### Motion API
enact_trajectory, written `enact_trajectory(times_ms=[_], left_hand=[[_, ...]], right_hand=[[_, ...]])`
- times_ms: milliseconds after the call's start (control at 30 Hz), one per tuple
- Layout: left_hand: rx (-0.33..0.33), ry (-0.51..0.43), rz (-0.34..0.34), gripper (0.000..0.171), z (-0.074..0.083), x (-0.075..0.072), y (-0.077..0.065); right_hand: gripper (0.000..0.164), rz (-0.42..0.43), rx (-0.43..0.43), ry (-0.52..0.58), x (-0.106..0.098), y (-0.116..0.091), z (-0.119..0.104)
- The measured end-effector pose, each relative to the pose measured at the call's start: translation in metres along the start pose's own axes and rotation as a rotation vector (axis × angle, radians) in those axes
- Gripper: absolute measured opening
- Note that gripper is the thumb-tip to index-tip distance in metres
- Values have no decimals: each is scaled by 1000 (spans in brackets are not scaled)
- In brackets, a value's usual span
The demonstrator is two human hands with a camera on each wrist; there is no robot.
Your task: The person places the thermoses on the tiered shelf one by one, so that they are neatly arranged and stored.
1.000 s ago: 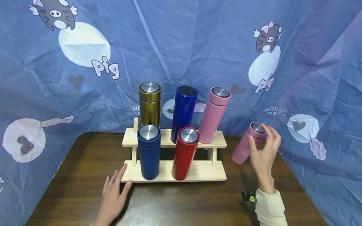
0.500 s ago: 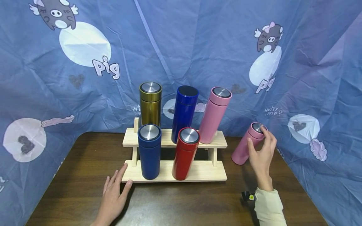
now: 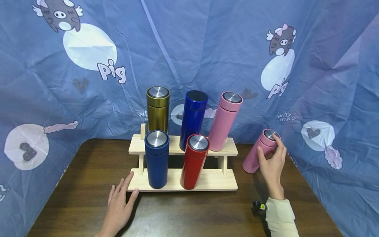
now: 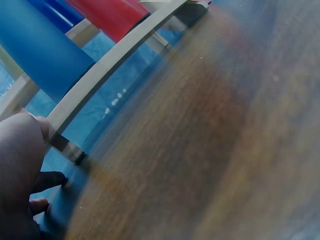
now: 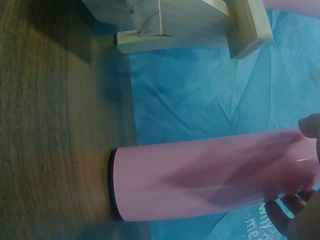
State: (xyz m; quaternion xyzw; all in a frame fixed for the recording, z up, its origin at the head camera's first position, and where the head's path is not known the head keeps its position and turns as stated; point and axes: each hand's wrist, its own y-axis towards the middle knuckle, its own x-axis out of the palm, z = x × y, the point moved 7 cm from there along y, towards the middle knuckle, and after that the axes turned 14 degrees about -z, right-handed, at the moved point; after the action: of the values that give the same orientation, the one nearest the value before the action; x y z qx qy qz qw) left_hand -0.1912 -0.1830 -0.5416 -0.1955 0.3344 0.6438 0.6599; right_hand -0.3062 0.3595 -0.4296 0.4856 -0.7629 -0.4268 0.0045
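Observation:
My right hand point(image 3: 272, 164) is at the upper part of a pink thermos bottle point(image 3: 254, 158) that stands on the table at the right. In the right wrist view its thumb point(image 5: 309, 126) lies on one side of the bottle and the fingers on the other, while an index fingertip overlaps the steel lid in the head view. My left hand point(image 3: 119, 205) rests with extended fingers at the left end of a two-tier wooden rack point(image 3: 213, 179), thumb and index finger touching the lower board. A dark blue bottle point(image 3: 157, 164) and a red bottle point(image 3: 192, 171) stand on that board.
On the upper tier stand a gold bottle point(image 3: 158, 115), a glossy blue bottle point(image 3: 192, 120) and another pink bottle point(image 3: 224, 126). A blue curtain point(image 3: 189, 42) with pig prints hangs behind the brown wooden table point(image 3: 189, 214). A small black device point(image 3: 259, 206) sits at my right wrist.
My right hand has shifted slightly left, closer around the pink thermos bottle, its index finger moving along the lid. The bottle, the rack and my left hand stay in place.

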Motion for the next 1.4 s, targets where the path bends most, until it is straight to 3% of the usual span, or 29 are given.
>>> enact_trajectory(times_ms=[567,867,1033,1400], left_hand=[[1,-8,1,61,-2,1,0],[15,-6,13,61,0,1,0],[18,-2,17,61,0,1,0],[8,-4,5,61,0,0,-1]], right_hand=[[72,38,-24,-1,-9,1,-5],[69,75,-125,25,-16,4,-55],[71,75,-149,57,-22,5,-71],[78,-43,-231,77,-25,0,-118]])
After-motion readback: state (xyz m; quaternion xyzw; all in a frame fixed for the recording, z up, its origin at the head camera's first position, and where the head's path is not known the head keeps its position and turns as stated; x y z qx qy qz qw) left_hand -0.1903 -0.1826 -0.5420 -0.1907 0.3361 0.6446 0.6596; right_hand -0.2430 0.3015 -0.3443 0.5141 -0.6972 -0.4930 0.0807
